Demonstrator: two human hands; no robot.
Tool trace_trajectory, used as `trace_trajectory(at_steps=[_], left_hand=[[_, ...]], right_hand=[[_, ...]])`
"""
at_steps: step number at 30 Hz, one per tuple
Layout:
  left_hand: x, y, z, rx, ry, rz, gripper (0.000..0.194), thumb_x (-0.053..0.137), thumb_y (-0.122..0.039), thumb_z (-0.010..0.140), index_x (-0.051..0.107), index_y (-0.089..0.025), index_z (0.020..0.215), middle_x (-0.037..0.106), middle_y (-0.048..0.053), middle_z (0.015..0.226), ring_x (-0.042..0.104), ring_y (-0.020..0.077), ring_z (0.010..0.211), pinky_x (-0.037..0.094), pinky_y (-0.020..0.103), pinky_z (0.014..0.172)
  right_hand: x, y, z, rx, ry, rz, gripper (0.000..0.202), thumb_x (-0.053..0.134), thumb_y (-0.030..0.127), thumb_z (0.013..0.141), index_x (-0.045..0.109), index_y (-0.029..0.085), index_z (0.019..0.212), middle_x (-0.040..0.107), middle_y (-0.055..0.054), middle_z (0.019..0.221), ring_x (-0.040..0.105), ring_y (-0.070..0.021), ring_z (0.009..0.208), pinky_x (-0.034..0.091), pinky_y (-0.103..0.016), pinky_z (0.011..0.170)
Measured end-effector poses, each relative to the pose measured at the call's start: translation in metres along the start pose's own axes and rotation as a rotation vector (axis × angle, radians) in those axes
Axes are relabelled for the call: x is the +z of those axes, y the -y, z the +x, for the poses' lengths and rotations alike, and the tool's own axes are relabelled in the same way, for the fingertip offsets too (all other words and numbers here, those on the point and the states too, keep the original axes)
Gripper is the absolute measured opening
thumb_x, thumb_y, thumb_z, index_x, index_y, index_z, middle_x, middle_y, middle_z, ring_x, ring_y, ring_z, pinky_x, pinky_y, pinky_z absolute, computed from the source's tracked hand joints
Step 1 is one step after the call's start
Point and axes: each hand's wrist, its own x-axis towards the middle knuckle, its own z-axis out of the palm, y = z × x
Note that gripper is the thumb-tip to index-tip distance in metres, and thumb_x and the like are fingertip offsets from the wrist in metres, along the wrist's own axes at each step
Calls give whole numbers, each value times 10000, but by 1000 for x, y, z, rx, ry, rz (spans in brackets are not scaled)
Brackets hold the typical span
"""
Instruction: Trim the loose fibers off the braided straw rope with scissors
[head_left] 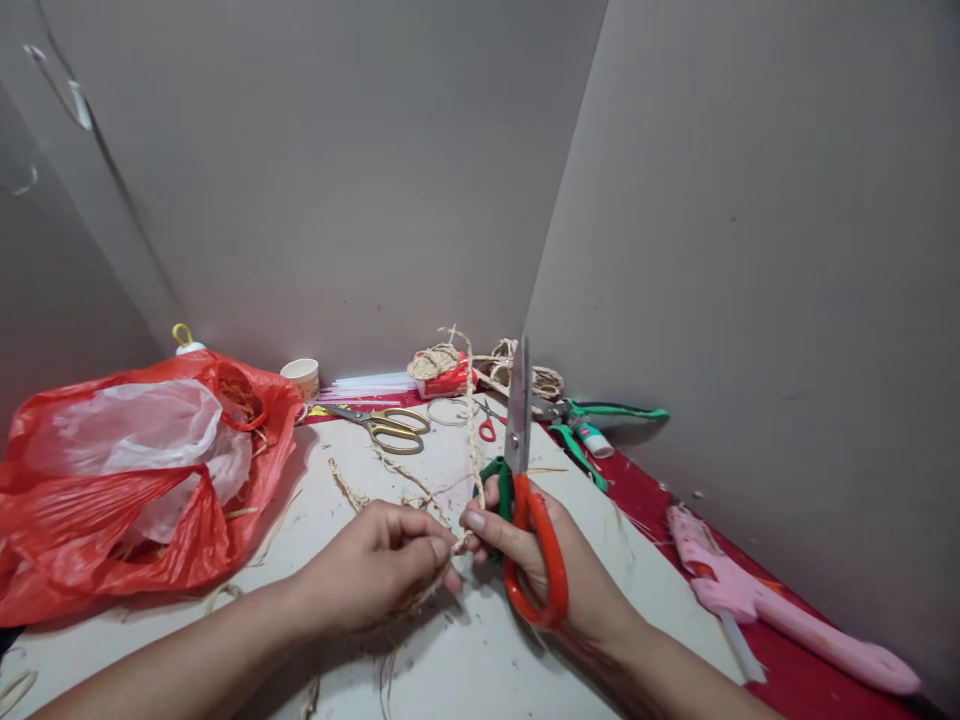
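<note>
A braided straw cord [472, 430] rises from between my two hands toward the back of the table. My left hand [390, 560] is closed, with thumb and fingers pinching the cord. Thumb and fingertips of my right hand [517, 530] pinch the same cord close by. Orange-handled scissors [536, 560] hang on my right hand, their blades pointing up and appearing closed. Something dark green [491, 480] shows behind the right fingers. Other braided straw pieces [345, 485] lie just beyond my left hand.
Left, a red plastic bag [247, 480] holds straw and white plastic. Behind the hands are gold-handled scissors [394, 430], a paper cup [301, 376] and a straw coil [435, 362]. Green-handled pliers [585, 455] and a pink glue gun [795, 615] lie right. Grey walls [337, 180] stand behind.
</note>
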Motion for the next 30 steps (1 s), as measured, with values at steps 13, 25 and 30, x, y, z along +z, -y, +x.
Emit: trace_trajectory(at_steps=[13, 25, 30], left_hand=[[-5, 9, -7, -185, 85, -494, 225, 741, -241, 676, 652, -115, 840, 679, 50, 748, 528, 51, 388, 407, 153, 369], [-4, -8, -9, -174, 228, -327, 154, 703, -260, 735, 679, -110, 759, 696, 61, 732, 362, 3, 416, 281, 134, 406], [10, 12, -4, -135, 147, -501, 230, 738, -286, 693, 601, -133, 796, 684, 53, 634, 426, 32, 339, 271, 141, 337]], right_hand=[[2, 6, -2, -108, 22, 1, 379, 754, 387, 661, 445, 213, 794, 571, 47, 713, 563, -105, 585, 469, -255, 605], [1, 7, -10, -124, 151, 14, 289, 716, 324, 720, 471, 214, 826, 574, 42, 755, 542, -85, 623, 451, -228, 608], [2, 11, -8, -102, 104, -46, 331, 745, 347, 678, 471, 207, 799, 558, 55, 722, 527, -82, 590, 450, -231, 597]])
